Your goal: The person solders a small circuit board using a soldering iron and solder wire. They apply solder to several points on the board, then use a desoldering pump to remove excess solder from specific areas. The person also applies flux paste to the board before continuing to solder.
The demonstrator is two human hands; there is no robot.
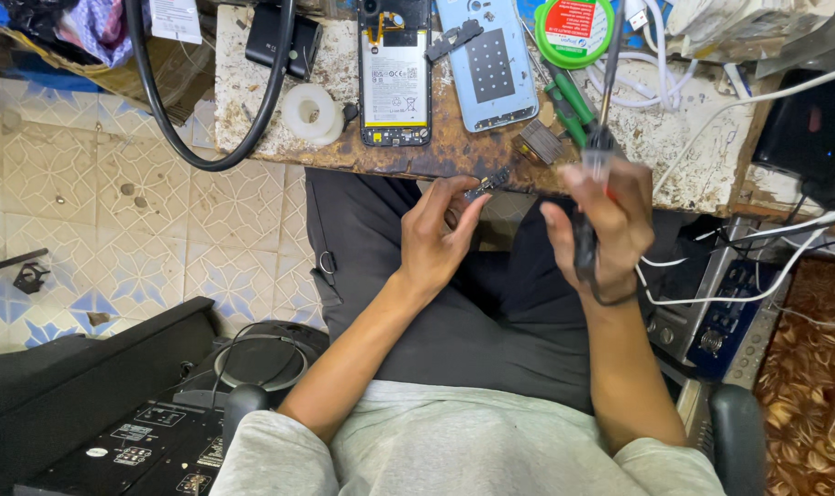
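**Steady the small part before the iron tip meets it**

Nearest you, your left hand (440, 234) pinches a small dark circuit part (487, 184) between thumb and fingertips, grip closed on it, held in the air just in front of the counter (693, 174) edge and above your lap. Keep that pinch firm and brace the wrist against your leg, since the part looks tiny and a slight shake would likely throw the tip off.

To its right, your right hand (601, 225) is wrapped shut around the soldering iron (597, 156), whose tip is too blurred to place exactly. Bring it in slowly from the right.

Farther off on the counter lie an opened phone (395, 78), a pale blue back cover (489, 64), a white tape roll (312, 113) at the left and a green round tin (574, 28).
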